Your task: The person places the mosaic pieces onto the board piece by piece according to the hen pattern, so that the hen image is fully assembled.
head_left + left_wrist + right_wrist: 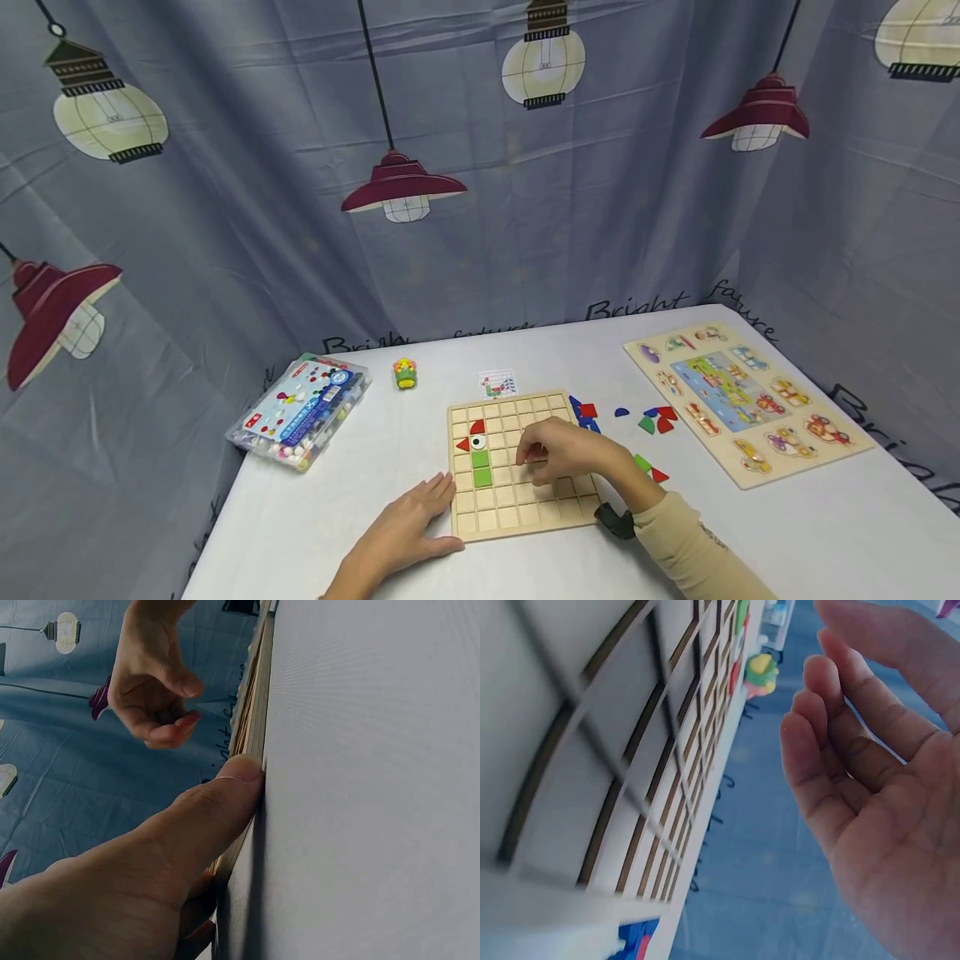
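Observation:
A wooden grid board [507,517] lies on the white table. In its left columns sit two green squares [482,477], a white tile with an eye [478,442], a red quarter-round piece [477,427] and a red triangle [463,445]. My left hand [408,525] rests at the board's near left corner, and in the left wrist view its thumb [217,799] touches the board's side edge. Above the board's middle right is my right hand [566,450]. Its fingers [855,742] are loosely bent, with nothing visible between them in the right wrist view.
Blue pieces [587,423] and red and green pieces [663,423] lie right of the board. A picture card [497,384] and small toy figure [405,374] are behind it. A clear plastic case [300,408] stands left, a wooden picture puzzle [738,400] right.

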`<state>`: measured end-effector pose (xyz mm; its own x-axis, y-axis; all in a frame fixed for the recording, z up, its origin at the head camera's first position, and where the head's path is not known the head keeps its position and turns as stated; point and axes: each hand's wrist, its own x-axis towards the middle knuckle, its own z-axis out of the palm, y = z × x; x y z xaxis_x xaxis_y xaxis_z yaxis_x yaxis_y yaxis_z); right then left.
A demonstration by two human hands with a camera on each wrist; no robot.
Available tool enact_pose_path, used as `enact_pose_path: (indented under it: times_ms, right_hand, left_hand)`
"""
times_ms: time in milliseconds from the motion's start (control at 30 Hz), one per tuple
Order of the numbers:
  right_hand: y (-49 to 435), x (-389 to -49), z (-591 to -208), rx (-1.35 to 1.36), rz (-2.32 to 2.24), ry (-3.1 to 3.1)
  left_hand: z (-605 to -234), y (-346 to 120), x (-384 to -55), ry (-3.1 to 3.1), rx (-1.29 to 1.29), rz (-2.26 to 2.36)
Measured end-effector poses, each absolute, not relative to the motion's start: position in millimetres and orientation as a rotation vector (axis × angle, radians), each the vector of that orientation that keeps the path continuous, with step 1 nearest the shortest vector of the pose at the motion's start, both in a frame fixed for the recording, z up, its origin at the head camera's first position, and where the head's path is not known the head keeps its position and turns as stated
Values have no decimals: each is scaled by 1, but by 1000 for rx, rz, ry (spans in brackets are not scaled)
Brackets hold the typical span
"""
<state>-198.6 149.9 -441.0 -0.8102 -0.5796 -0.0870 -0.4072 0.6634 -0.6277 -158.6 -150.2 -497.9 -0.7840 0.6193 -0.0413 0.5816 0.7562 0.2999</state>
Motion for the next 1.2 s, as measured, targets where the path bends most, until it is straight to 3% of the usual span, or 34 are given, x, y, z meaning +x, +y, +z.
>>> enact_pose_path:
  times_ms: [667,1200]
  right_hand:
    - [238,-176,-462,-683,-960,2536]
    - [275,-169,-464,-543,-882,2541]
  left_hand:
    - [-499,-145,-159,2805,992,377]
    - [-496,-149,-159,2812,954,374]
